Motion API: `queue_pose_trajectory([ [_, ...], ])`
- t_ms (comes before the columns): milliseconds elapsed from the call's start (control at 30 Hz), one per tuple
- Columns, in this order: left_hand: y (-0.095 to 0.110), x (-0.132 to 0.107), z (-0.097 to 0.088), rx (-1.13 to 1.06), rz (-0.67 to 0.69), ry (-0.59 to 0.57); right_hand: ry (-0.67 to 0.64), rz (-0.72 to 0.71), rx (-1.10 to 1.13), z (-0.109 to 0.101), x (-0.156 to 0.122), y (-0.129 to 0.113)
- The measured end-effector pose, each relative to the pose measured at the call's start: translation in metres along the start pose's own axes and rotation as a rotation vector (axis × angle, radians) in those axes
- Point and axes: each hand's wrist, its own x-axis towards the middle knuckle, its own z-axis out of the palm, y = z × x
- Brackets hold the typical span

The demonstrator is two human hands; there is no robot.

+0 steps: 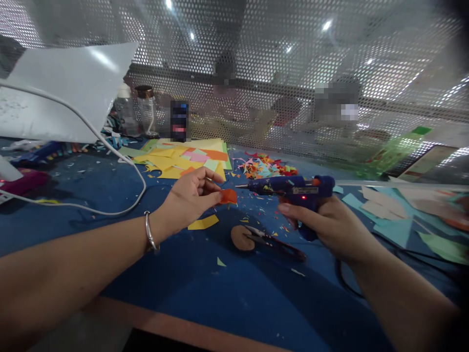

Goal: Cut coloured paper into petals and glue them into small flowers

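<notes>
Two hands are meeting over the blue table (220, 298). The left hand (190, 198) is pinching a small orange paper piece (228, 196) at its fingertips, holding it out to its right. The right hand (326, 225) is clenching a glue gun (293, 188), whose long axis is lying level, nozzle pointing left, just short of the piece. Scissors (274, 242) are lying below, between both hands.

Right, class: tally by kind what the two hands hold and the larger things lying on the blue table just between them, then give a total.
glue gun, in the right hand: 1
orange paper piece, in the left hand: 1
scissors: 1
brown round piece: 1
yellow paper scrap: 1
Total: 5
</notes>
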Motion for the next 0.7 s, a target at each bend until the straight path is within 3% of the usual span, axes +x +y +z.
queue_pose_trajectory([
  [133,-0.004,0.001,-0.002,0.057,0.043,-0.006,0.013,-0.046,-0.124,0.003,0.000,-0.006],
  [367,-0.004,0.000,-0.002,0.077,0.041,-0.049,-0.010,0.010,-0.231,0.008,-0.003,-0.001],
  [700,-0.003,-0.001,-0.002,0.121,0.045,-0.050,-0.004,-0.011,-0.290,0.011,-0.004,-0.001],
])
